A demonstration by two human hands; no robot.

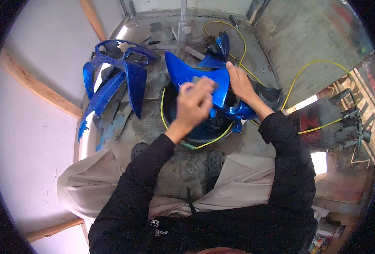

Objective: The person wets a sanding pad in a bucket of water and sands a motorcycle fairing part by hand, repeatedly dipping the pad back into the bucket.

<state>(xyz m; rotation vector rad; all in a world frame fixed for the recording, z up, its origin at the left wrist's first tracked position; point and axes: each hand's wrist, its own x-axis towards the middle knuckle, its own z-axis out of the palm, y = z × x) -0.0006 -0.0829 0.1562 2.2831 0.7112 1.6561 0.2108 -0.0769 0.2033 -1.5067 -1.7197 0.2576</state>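
Observation:
A glossy blue plastic fairing panel (210,78), pointed at its upper left, is held over a dark round basin (174,122). My right hand (241,84) grips the panel's right edge, with the thumb lying along the top. On the panel's face rests my left hand (192,103), its fingers curled and smeared by motion. A small greyish edge shows at those fingertips, too blurred to name. The panel's lower right part (240,111) bends down beside my right wrist. My hands hide some of its surface.
More blue fairing pieces (119,70) lie on the floor to the left. Behind the basin are a blue and black part (221,46) and a metal post (182,31). A yellow hose (310,63) loops toward a dirty machine (322,120) at right.

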